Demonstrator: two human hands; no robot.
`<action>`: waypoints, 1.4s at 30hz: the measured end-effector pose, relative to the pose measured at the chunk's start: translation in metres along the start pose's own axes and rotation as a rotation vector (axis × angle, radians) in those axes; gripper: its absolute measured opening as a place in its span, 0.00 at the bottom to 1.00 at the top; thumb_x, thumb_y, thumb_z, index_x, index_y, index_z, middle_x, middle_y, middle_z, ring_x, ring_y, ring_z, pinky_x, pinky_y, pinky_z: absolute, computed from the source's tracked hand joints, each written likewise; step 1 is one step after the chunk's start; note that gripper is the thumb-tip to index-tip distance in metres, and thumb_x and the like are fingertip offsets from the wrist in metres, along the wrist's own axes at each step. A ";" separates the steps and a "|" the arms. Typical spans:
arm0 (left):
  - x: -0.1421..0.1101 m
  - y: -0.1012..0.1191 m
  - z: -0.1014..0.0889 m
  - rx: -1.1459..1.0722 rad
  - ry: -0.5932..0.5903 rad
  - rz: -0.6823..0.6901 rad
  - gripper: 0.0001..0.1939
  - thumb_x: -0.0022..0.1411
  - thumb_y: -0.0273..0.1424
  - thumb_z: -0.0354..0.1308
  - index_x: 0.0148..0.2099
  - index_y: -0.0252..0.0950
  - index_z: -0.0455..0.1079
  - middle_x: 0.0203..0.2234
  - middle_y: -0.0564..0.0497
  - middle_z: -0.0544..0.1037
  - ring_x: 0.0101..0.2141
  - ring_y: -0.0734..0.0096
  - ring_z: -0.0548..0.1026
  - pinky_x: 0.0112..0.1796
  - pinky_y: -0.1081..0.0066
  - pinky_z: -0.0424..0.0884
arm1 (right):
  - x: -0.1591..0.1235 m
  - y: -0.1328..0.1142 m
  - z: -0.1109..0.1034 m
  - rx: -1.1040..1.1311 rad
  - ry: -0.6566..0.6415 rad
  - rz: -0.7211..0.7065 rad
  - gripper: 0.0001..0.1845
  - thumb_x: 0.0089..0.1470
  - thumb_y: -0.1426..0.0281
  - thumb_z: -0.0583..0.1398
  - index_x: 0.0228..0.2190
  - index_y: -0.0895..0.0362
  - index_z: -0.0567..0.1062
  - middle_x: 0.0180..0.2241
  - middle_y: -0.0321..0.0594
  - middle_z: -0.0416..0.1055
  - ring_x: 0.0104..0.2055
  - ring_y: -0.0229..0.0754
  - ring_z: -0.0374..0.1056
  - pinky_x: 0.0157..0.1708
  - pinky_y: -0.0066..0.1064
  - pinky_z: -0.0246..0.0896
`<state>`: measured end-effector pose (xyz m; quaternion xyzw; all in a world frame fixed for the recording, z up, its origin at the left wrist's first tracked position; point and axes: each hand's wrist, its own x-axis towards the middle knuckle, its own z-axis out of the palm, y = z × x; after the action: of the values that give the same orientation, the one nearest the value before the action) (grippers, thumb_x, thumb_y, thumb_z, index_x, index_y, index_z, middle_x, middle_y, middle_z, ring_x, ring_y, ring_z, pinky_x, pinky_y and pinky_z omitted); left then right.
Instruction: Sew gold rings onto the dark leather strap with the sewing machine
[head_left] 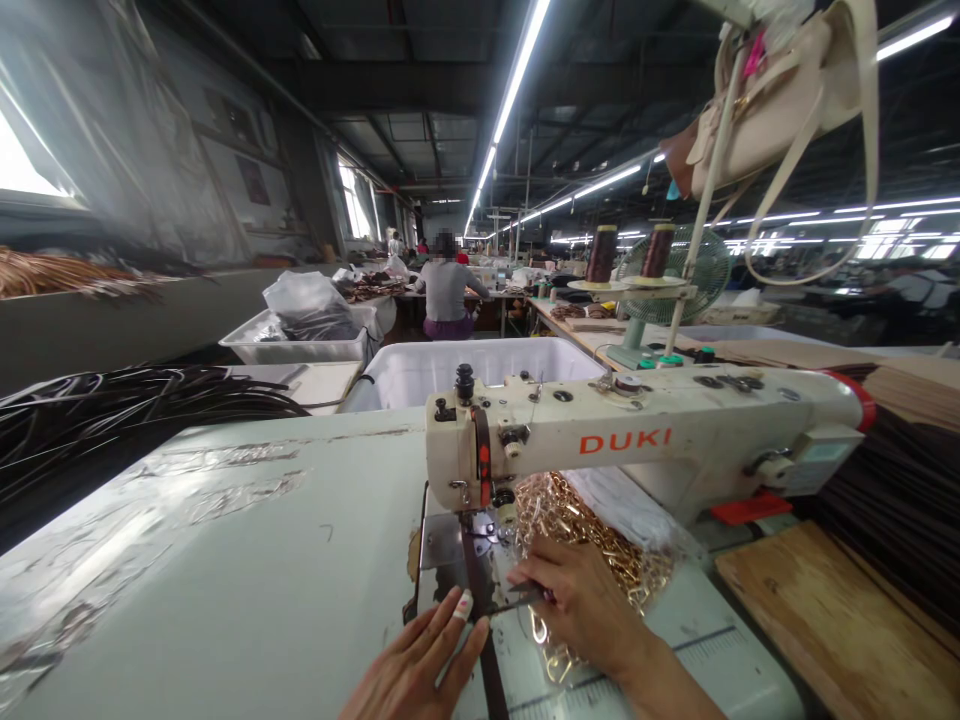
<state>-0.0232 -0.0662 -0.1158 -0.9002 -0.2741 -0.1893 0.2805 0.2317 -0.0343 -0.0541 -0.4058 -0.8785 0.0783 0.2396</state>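
Observation:
A narrow dark strap [480, 590] runs under the needle of a cream DUKI sewing machine [637, 435]. My left hand [420, 665] lies flat on the machine bed, fingers stretched out, fingertips against the strap; one finger wears a taped bandage. My right hand [581, 600] rests to the right of the strap, with thumb and fingers pinched on a thin dark tool [517, 601] pointing at the strap. Beneath that hand lies a clear bag of gold chain [592, 530].
A pile of dark straps [112, 415] lies at the left. White bins [450, 370] stand behind the machine, thread spools [600, 255] and a green fan [694, 265] beyond. A beige handbag [780, 100] hangs overhead. A person [446, 290] sits far back. A wooden board [832, 620] lies at right.

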 end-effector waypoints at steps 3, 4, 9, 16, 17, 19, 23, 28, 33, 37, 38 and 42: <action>0.001 -0.001 -0.002 0.014 -0.002 0.020 0.25 0.69 0.38 0.41 0.62 0.32 0.60 0.51 0.43 0.74 0.52 0.60 0.72 0.45 0.71 0.74 | 0.000 -0.001 -0.002 0.003 -0.001 -0.007 0.13 0.53 0.79 0.62 0.38 0.50 0.74 0.35 0.30 0.71 0.36 0.39 0.67 0.33 0.29 0.51; 0.000 0.000 -0.003 0.018 -0.004 0.025 0.24 0.69 0.38 0.41 0.62 0.32 0.61 0.51 0.43 0.74 0.52 0.60 0.72 0.45 0.71 0.74 | 0.000 -0.001 -0.002 0.003 -0.002 -0.006 0.13 0.52 0.79 0.62 0.38 0.49 0.74 0.35 0.30 0.71 0.36 0.39 0.67 0.33 0.29 0.51; 0.002 0.000 -0.005 0.024 -0.028 0.030 0.24 0.69 0.34 0.38 0.61 0.32 0.62 0.52 0.45 0.74 0.52 0.62 0.72 0.44 0.71 0.74 | -0.001 -0.001 -0.002 -0.001 -0.008 0.002 0.12 0.54 0.78 0.62 0.38 0.49 0.74 0.35 0.30 0.71 0.36 0.39 0.68 0.33 0.29 0.51; 0.031 -0.009 -0.046 0.068 -0.106 0.125 0.19 0.67 0.30 0.44 0.53 0.31 0.69 0.46 0.44 0.78 0.46 0.64 0.77 0.41 0.74 0.76 | -0.001 -0.002 -0.003 0.007 0.000 -0.008 0.13 0.52 0.79 0.63 0.38 0.50 0.74 0.34 0.31 0.71 0.36 0.39 0.68 0.32 0.29 0.52; 0.034 -0.010 -0.051 0.081 -0.135 0.139 0.19 0.65 0.27 0.45 0.54 0.31 0.69 0.46 0.44 0.78 0.46 0.64 0.77 0.41 0.75 0.76 | -0.001 -0.002 -0.003 0.009 0.000 -0.007 0.14 0.52 0.79 0.63 0.38 0.50 0.74 0.34 0.31 0.71 0.35 0.39 0.68 0.32 0.29 0.52; 0.037 -0.012 -0.057 0.090 -0.153 0.142 0.19 0.63 0.25 0.47 0.54 0.30 0.69 0.47 0.44 0.77 0.46 0.64 0.77 0.41 0.75 0.76 | 0.000 -0.003 -0.004 0.008 0.003 -0.006 0.14 0.51 0.79 0.63 0.38 0.50 0.75 0.34 0.30 0.71 0.35 0.38 0.68 0.32 0.29 0.52; 0.034 -0.011 -0.055 0.050 -0.136 0.125 0.19 0.65 0.29 0.47 0.55 0.31 0.68 0.47 0.44 0.77 0.47 0.64 0.76 0.43 0.74 0.75 | 0.001 -0.003 -0.006 0.001 0.003 -0.014 0.14 0.52 0.79 0.62 0.38 0.50 0.75 0.34 0.31 0.71 0.35 0.38 0.67 0.32 0.28 0.52; 0.024 -0.008 -0.049 -0.021 -0.124 0.074 0.21 0.65 0.29 0.48 0.58 0.32 0.65 0.49 0.44 0.76 0.50 0.65 0.74 0.46 0.75 0.73 | 0.001 -0.004 -0.005 0.006 0.010 -0.018 0.15 0.50 0.80 0.63 0.37 0.50 0.75 0.34 0.31 0.71 0.34 0.38 0.67 0.31 0.28 0.52; 0.022 -0.007 -0.045 -0.058 -0.142 0.072 0.22 0.64 0.26 0.48 0.59 0.32 0.64 0.50 0.42 0.75 0.50 0.63 0.74 0.46 0.74 0.73 | 0.000 -0.004 -0.005 -0.005 -0.002 -0.015 0.14 0.52 0.79 0.62 0.38 0.50 0.76 0.34 0.32 0.72 0.35 0.38 0.68 0.33 0.28 0.54; 0.026 -0.008 -0.046 -0.025 -0.149 0.108 0.20 0.64 0.27 0.48 0.57 0.30 0.66 0.49 0.42 0.76 0.48 0.61 0.75 0.44 0.72 0.75 | 0.003 -0.005 -0.007 -0.005 -0.006 -0.014 0.16 0.50 0.81 0.63 0.38 0.50 0.76 0.34 0.31 0.72 0.35 0.38 0.68 0.32 0.28 0.54; 0.027 -0.008 -0.047 -0.017 -0.146 0.113 0.20 0.64 0.27 0.47 0.56 0.30 0.67 0.48 0.42 0.76 0.48 0.61 0.75 0.43 0.72 0.75 | 0.003 -0.005 -0.007 -0.005 -0.005 -0.016 0.16 0.50 0.81 0.63 0.38 0.50 0.76 0.34 0.31 0.72 0.35 0.38 0.68 0.32 0.28 0.54; 0.026 -0.008 -0.050 -0.051 -0.145 0.095 0.20 0.66 0.30 0.47 0.58 0.30 0.66 0.49 0.42 0.76 0.49 0.61 0.74 0.44 0.72 0.75 | 0.002 -0.005 -0.006 -0.005 0.005 -0.024 0.14 0.51 0.80 0.62 0.37 0.50 0.75 0.34 0.31 0.71 0.34 0.39 0.68 0.32 0.29 0.54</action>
<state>-0.0170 -0.0810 -0.0611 -0.9304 -0.2457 -0.1169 0.2456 0.2296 -0.0365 -0.0466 -0.3959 -0.8830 0.0722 0.2417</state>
